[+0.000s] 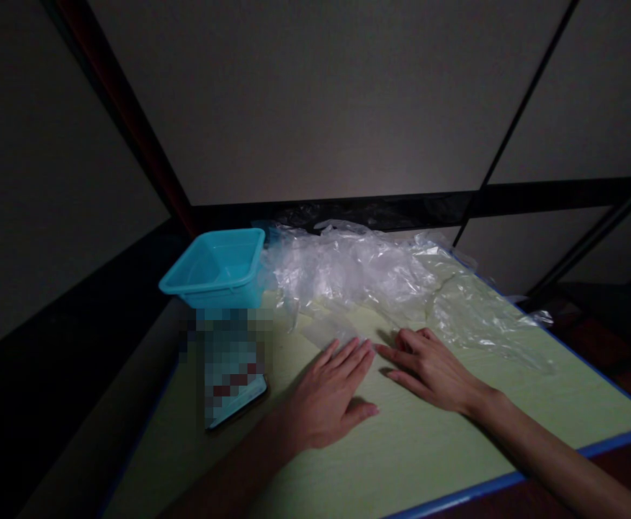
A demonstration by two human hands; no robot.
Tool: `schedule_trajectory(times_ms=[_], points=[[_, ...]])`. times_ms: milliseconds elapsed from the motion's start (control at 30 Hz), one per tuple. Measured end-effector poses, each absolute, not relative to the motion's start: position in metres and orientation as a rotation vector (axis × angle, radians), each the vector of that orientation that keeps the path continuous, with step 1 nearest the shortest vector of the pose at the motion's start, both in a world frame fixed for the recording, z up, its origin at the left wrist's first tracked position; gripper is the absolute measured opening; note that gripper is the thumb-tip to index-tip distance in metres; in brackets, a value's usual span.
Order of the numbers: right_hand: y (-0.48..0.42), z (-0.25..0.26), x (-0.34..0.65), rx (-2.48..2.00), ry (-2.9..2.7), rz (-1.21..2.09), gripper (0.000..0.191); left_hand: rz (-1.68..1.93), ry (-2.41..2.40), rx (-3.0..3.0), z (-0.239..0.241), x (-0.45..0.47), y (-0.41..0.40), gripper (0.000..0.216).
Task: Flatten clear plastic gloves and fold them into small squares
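Note:
My left hand [333, 400] lies flat on the table with its fingers stretched out and the thumb apart. Its fingertips rest on the near edge of a small, flat, clear plastic piece [323, 328], perhaps a bag. Close to its right is my right hand [428, 367], index finger and thumb extended and apart, the other fingers curled. That index fingertip points at the plastic's right corner; whether it touches cannot be made out. Beyond both hands spreads a heap of crumpled clear plastic bags [348, 267].
A turquoise plastic basin [218, 288] stands at the table's far left. Nearer, a phone-like device [240, 400], partly pixelated, lies on the pale green table [456, 461] with blue edging. More loose clear plastic [477, 317] spreads along the right edge. Panelled walls [320, 108] rise behind.

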State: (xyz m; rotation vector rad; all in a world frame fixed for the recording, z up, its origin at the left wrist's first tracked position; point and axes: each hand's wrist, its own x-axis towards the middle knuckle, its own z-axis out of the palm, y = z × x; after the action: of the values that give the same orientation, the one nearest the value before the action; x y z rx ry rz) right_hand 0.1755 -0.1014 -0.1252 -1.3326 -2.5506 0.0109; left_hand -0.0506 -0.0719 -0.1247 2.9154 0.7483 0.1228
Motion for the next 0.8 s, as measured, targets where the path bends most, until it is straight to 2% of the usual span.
schedule_trajectory(times_ms=[600,800], points=[[-0.101,-0.126,0.176,-1.373,-2.552,0.051,0.039,0.11,0.677,2.887,-0.123,-0.065,-0.073,0.07],[-0.101,-0.125,0.175,-1.385,-2.554,0.076,0.039,0.241,0.785,2.912,-0.119,-0.046,-0.067,0.053]])
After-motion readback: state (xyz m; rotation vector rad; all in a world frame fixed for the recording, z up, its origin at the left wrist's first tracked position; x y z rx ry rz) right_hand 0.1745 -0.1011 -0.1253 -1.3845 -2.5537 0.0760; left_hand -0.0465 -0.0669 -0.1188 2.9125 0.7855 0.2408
